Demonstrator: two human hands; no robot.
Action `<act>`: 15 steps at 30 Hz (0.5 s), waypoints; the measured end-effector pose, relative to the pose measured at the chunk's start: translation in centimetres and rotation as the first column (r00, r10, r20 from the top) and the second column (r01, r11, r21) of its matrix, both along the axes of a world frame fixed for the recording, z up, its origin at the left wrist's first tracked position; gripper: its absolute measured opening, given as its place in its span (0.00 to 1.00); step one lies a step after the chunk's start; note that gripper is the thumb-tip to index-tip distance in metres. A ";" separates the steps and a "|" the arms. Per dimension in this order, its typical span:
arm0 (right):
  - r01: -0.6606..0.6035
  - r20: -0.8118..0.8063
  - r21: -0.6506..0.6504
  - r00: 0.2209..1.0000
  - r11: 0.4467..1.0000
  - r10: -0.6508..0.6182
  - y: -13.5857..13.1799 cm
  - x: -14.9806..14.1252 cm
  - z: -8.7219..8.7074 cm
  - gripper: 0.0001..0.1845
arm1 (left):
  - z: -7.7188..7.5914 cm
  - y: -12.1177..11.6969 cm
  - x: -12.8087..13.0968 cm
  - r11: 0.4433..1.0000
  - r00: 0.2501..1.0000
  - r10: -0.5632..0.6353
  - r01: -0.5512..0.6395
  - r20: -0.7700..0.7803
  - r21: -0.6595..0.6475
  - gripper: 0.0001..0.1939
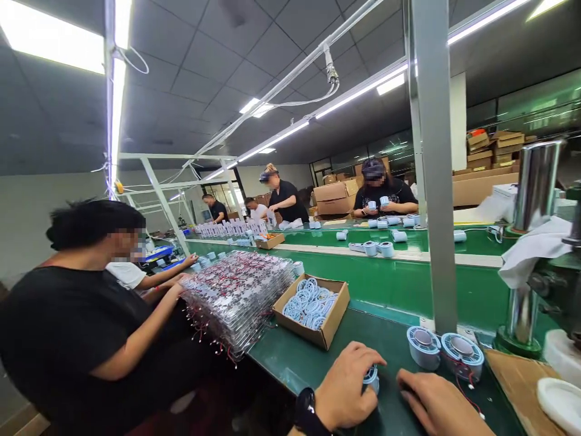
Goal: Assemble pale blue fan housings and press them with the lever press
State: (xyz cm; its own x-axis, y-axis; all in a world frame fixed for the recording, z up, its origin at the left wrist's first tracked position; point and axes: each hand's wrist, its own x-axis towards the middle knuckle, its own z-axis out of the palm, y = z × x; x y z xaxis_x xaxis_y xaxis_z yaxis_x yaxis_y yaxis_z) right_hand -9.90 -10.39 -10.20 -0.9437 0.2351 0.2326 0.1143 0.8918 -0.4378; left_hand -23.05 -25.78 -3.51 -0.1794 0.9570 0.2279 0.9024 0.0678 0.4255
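Near the front edge of the green work surface, my left hand (347,384) is wrapped around a light blue round fan unit (371,379), which its fingers partly cover. A black band (307,412) circles that wrist. Just to the right rests my right hand (438,399), its fingers loosely bent, slightly apart and with nothing visible in them. Beyond it, two similar units stand side by side: a fan unit (423,348) and another fan unit (463,358) with thin red and black wires trailing toward me.
A cardboard box (336,315) of light blue rings stands left, beside stacked clear trays (236,303) of wired parts. A co-worker (82,315) sits there. A grey post (436,181) rises ahead; a metal press (521,309) stands right. More people work across the green conveyor (390,281).
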 end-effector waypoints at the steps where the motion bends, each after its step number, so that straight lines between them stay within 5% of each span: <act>1: -0.013 -0.018 0.013 1.000 1.000 0.014 0.2 0.0 -0.2 0.16 | -0.2 0.1 0.2 1.000 0.999 0.029 -0.029 -0.013 0.008 0.28; 6: 0.065 -0.385 0.166 0.923 0.984 0.003 1.9 0.5 -1.4 0.11 | -0.6 -1.2 1.5 0.939 0.939 0.323 -0.334 0.122 0.083 0.24; 9: 0.105 -0.525 0.268 0.850 0.958 0.053 2.5 1.3 -1.7 0.09 | -2.7 -4.6 2.4 0.863 0.871 0.383 -0.456 0.309 0.216 0.21; 11: 0.068 -0.543 0.319 0.830 0.945 0.123 1.7 1.8 -1.5 0.10 | -6.2 -8.0 3.3 0.868 0.857 0.354 -0.450 0.375 0.209 0.24; 13: -0.014 -0.502 0.346 0.842 0.938 0.197 -0.2 1.7 -1.1 0.13 | -11.3 -11.8 4.7 0.878 0.797 0.394 -0.474 0.457 0.071 0.30; 15: -0.125 -0.390 0.361 0.880 0.924 0.271 -2.9 0.7 -0.4 0.16 | -16.6 -15.7 6.5 0.792 0.632 0.557 -0.598 0.539 -0.118 0.35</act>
State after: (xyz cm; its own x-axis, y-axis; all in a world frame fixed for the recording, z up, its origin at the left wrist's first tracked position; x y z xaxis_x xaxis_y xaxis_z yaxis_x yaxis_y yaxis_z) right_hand -9.16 -13.26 -10.62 -0.7531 -0.1009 0.6502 -0.2115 0.9729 -0.0939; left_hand -16.53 -41.49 -20.14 -0.7983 0.6019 -0.0196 0.3195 0.4509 0.8334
